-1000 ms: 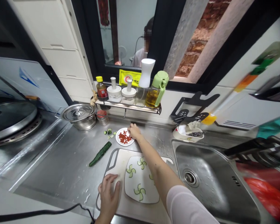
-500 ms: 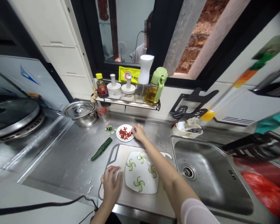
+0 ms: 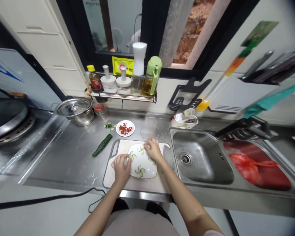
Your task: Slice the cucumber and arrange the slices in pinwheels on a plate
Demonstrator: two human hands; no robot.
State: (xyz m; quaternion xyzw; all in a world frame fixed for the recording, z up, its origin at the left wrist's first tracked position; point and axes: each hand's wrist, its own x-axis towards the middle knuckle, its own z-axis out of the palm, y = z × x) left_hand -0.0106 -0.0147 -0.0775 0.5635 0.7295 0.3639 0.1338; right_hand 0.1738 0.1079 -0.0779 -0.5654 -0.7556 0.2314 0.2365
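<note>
A white squarish plate (image 3: 149, 171) lies on the cutting board (image 3: 113, 183), with cucumber slices (image 3: 140, 171) laid on it in several pinwheel shapes. My right hand (image 3: 152, 149) is over the plate's far edge beside the top pinwheel, thumb and fingers pinched together; whatever they hold is too small to make out. At the plate's left edge rests my left hand (image 3: 122, 166), fingers bent and apart, holding nothing. Beyond the board sits a small white dish (image 3: 118, 130) of red pieces resembling goji berries (image 3: 125, 128).
Left of the board lie a cut cucumber (image 3: 102, 145) and cucumber scraps (image 3: 109, 126). A lidded steel pot (image 3: 81, 116) stands farther left. Bottles and jars line a wall rack (image 3: 127, 97). To the right is a steel sink (image 3: 204, 164) and a red bag (image 3: 245, 168).
My right hand has come back from the small dish to the far edge of the squarish plate. My left hand has moved against that plate's left edge. The view has shifted.
</note>
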